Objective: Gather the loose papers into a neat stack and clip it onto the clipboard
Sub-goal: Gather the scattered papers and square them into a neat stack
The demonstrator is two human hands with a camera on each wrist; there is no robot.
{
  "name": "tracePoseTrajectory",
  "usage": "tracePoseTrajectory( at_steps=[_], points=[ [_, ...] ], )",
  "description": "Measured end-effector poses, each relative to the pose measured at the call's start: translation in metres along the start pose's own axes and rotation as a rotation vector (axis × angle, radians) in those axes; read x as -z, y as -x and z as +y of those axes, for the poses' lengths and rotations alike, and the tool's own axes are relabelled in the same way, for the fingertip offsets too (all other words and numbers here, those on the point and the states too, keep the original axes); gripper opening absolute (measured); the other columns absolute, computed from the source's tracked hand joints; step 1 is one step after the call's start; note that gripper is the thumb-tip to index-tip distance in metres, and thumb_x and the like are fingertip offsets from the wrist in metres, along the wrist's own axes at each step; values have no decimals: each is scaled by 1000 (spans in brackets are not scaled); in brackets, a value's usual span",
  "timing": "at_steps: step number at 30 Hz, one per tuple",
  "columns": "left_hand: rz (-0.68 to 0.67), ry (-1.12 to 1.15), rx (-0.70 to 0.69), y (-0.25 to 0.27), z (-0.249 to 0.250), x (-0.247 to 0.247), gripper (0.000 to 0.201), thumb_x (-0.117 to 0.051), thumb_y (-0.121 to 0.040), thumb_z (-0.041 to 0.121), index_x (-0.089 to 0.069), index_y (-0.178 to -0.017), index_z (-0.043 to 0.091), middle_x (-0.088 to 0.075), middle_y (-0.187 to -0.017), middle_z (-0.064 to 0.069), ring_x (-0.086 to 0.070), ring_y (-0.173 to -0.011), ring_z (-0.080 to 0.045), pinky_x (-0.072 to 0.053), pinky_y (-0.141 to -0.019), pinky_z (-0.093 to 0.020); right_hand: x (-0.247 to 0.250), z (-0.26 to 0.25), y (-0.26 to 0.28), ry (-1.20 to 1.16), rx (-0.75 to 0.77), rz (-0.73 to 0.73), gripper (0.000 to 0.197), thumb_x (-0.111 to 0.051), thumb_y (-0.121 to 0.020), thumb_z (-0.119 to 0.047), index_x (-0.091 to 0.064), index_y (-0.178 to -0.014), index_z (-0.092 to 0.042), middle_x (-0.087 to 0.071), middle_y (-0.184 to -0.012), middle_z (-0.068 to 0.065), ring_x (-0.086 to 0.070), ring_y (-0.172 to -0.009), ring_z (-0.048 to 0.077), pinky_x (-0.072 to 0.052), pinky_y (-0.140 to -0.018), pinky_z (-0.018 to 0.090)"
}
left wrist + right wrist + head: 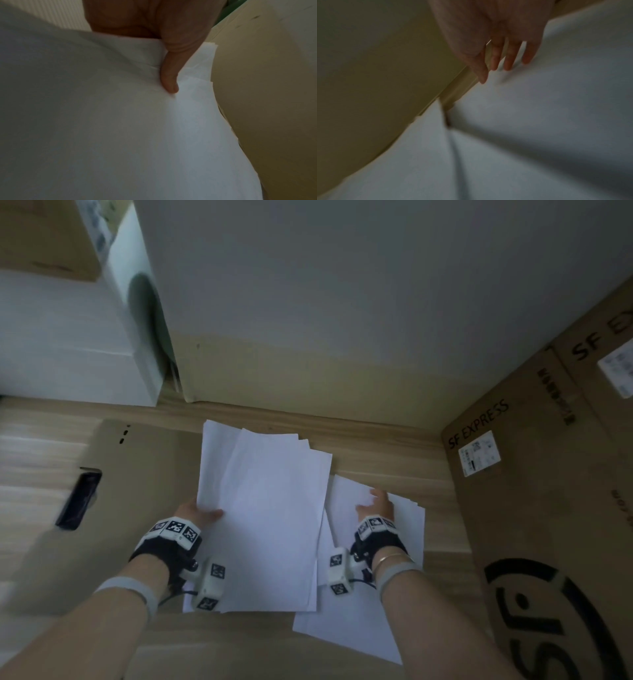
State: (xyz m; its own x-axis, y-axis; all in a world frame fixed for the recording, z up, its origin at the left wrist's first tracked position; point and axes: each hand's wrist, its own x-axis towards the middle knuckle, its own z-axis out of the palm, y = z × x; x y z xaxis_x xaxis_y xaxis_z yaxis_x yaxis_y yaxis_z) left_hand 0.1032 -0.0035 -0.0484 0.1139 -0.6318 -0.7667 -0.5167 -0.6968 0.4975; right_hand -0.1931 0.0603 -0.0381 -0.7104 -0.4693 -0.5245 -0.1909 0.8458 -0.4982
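On the wooden floor [376,446], between a white cabinet [308,302] and a cardboard box [534,508], lie the loose papers, in two groups; the left hand [197,513] pinches the larger sheaf [270,508] at its left edge, thumb on top (left wrist view shows the thumb [169,81] pressed onto the sheets, the other fingers hidden beneath); sheaf is fanned, corners misaligned, and probably held this way so more sheets can be added. Right hand [376,505] lies flat on the second group of sheets [407,522], fingers [508,60] straight and slightly spread, holding nothing; judged to be pinning or sliding these sheets toward the sheaf. The brown clipboard [144,474] lies just left of the sheaf, its dark clip [78,498] at the left end, no paper under it. Judgement: gathering stage only; squaring and clipping not yet done.
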Motion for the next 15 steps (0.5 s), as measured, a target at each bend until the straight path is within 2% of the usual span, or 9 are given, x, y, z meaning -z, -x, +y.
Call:
tracePoseTrajectory(
  at_steps=[2, 4, 7, 9, 11, 12, 14, 15],
  points=[
    [4, 15, -9, -1, 0, 0, 57, -67, -82, 11, -47, -132, -8, -53, -133, -28, -53, -121, -41, -41, -103, -42, 26, 20, -1, 75, -154, 68, 63, -68, -82, -13, -36, -136, -23, -29, -147, 14, -33, -133, 38, -35, -106, 46],
    [7, 16, -9, -1, 0, 0, 57, -68, -82, 12, -48, -131, -9, -54, -131, -29, -54, -119, -41, -42, -103, -43, 45, 36, 3, 102, -240, 78, 84, -75, -77, -18, -24, -144, -18, -19, -152, 14, -26, -139, 36, -32, -108, 47],
    [2, 23, -10, -1, 0, 0, 58, -68, -82, 13, -47, -133, -7, -54, -132, -28, -54, -119, -42, -42, -103, -45, 51, 49, 9, 179, -339, 91, 107, -80, -70, -29, -8, -147, -13, -14, -155, 14, -20, -143, 30, -29, -110, 48],
    [-1, 28, -12, -2, 0, 0, 59, -68, -82, 14, -46, -133, -6, -54, -132, -28, -54, -119, -42, -42, -104, -47, 49, 52, 8, 175, -379, 96, 111, -82, -68, -33, -6, -147, -14, -14, -155, 15, -21, -143, 31, -29, -109, 50],
    [5, 18, -15, -3, -1, -1, 59, -67, -83, 14, -45, -134, -5, -54, -133, -28, -53, -120, -42, -42, -104, -46, 51, 54, 6, 152, -391, 91, 108, -82, -68, -32, -10, -146, -13, -22, -152, 16, -28, -140, 33, -32, -107, 50],
    [7, 12, -14, -4, -1, -2, 59, -67, -83, 14, -45, -134, -5, -53, -133, -28, -53, -120, -42, -42, -103, -46, 53, 55, 4, 128, -392, 85, 99, -79, -72, -28, -13, -145, -11, -32, -148, 16, -34, -136, 34, -34, -106, 47],
    [12, 3, -15, -4, -2, -3, 59, -66, -84, 15, -44, -135, -5, -53, -134, -27, -52, -121, -42, -41, -103, -46, 56, 61, 3, 93, -380, 67, 72, -66, -85, -14, -21, -140, -5, -57, -124, 10, -45, -127, 32, -36, -104, 40],
    [12, 0, -17, -4, -2, -3, 59, -66, -84, 15, -44, -135, -5, -52, -134, -27, -52, -121, -43, -41, -104, -46, 57, 61, 7, 91, -366, 54, 63, -61, -88, -11, -24, -138, -3, -61, -117, 6, -48, -125, 32, -36, -104, 38]
  ],
)
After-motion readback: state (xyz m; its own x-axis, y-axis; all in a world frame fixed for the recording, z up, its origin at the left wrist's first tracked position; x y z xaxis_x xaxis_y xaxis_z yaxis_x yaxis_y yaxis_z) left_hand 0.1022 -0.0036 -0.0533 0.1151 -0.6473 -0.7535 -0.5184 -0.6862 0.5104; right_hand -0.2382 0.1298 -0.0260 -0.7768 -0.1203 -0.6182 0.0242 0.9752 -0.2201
